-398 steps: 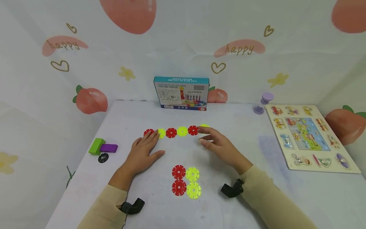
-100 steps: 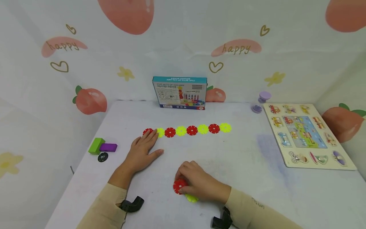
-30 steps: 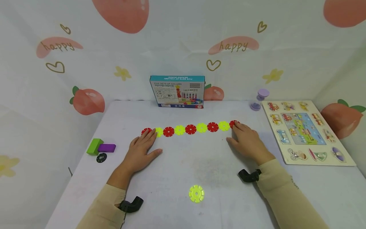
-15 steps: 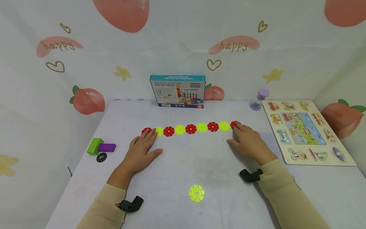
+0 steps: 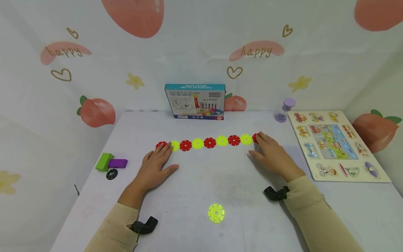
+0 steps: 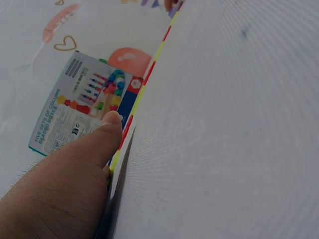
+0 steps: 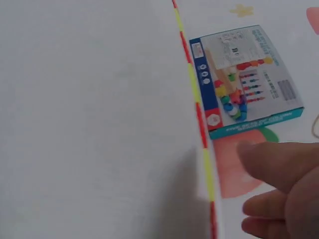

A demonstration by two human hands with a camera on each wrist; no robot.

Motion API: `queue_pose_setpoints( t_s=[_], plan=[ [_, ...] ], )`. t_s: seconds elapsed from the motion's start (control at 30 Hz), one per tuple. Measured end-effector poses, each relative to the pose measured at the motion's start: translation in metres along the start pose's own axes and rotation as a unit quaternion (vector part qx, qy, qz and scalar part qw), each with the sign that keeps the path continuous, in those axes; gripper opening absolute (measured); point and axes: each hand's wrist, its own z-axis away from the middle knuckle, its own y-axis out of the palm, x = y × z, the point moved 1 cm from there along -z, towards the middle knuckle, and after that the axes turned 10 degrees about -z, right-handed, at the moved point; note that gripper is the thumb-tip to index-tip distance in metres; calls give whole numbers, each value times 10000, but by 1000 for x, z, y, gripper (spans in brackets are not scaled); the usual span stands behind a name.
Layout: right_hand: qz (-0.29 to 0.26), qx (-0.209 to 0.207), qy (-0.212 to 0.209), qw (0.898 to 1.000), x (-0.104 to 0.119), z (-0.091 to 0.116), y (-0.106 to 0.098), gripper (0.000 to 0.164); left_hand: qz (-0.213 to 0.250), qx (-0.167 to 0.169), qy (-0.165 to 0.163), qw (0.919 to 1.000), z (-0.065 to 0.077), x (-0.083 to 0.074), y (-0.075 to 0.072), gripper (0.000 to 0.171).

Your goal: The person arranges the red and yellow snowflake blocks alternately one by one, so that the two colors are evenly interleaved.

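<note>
Red and yellow notched plastic discs lie flat in an alternating row across the table, such as the red disc [image 5: 209, 142] in its middle. My left hand [image 5: 155, 170] rests palm down at the left end, fingers over the leftmost red disc [image 5: 160, 144] and the edge of a yellow disc [image 5: 175, 146]. At the right end, my right hand [image 5: 273, 158] touches a red disc [image 5: 255, 138] with its fingertips, which partly hide it. A single yellow disc [image 5: 216, 213] lies apart, nearer the body. Both wrist views show the row edge-on.
A cardboard toy box [image 5: 196, 101] stands against the back wall. To the right are a purple sand timer [image 5: 285, 109] and a wooden picture puzzle [image 5: 341, 147]. Left lie a green block [image 5: 104, 162], a purple block [image 5: 118, 163] and a black round chip [image 5: 111, 174].
Since the earliest frame, the row has grown rightward with discs from the near group, where one yellow disc lies. My right hand moved to the row's right end; my left stayed put.
</note>
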Motion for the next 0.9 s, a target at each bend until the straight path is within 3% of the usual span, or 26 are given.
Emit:
queue_pose_setpoints(
  t_s=[0.1, 0.17, 0.2, 0.27, 0.33, 0.4, 0.47, 0.5, 0.53, 0.6, 0.67, 0.8, 0.9],
  plan=[
    [-893, -376, -79, 9953, 10, 7, -15, 71, 2, 1, -11, 10000, 0, 0, 1, 83],
    [-1829, -580, -274, 9810, 20, 15, -26, 61, 2, 5, -6, 10000, 1, 0, 1, 83],
    [-2389, -634, -434, 9680, 25, 20, -32, 55, 11, 12, -5, 10000, 1, 1, 1, 83],
    [-3534, -640, -918, 9288, 37, 31, -40, 46, 20, 28, -5, 10000, 1, 1, 2, 83],
    [-4500, -432, -1527, 8788, 49, 40, -45, 42, 22, 37, -13, 10000, 1, 1, 1, 82],
    [-5265, -87, -2059, 8249, 60, 47, -46, 43, 9, 40, -18, 10000, 1, 1, 1, 82],
    [-5720, 302, -2495, 7808, 69, 52, -41, 46, -10, 28, -17, 10000, 1, 0, 1, 83],
    [-5831, 495, -2616, 7675, 72, 54, -37, 47, -18, 22, -16, 10000, 1, 0, 1, 83],
    [-5882, 665, -2657, 7609, 76, 57, -32, 49, -26, 16, -14, 10000, 1, 0, 1, 83],
    [-5876, 974, -2595, 7602, 82, 61, -17, 50, -33, 19, -8, 10000, 1, 0, 0, 83],
    [-5714, 1281, -2299, 7773, 86, 67, 1, 47, -39, 10, -2, 10000, 1, 0, 0, 83],
    [-5046, 1875, -1492, 8294, 89, 78, 44, 50, -16, 23, 18, 10000, 1, 0, 1, 83],
    [-4032, 2042, -1528, 8788, 89, 85, 69, 52, -15, 34, 26, 10000, 1, 2, 2, 83]
  ],
)
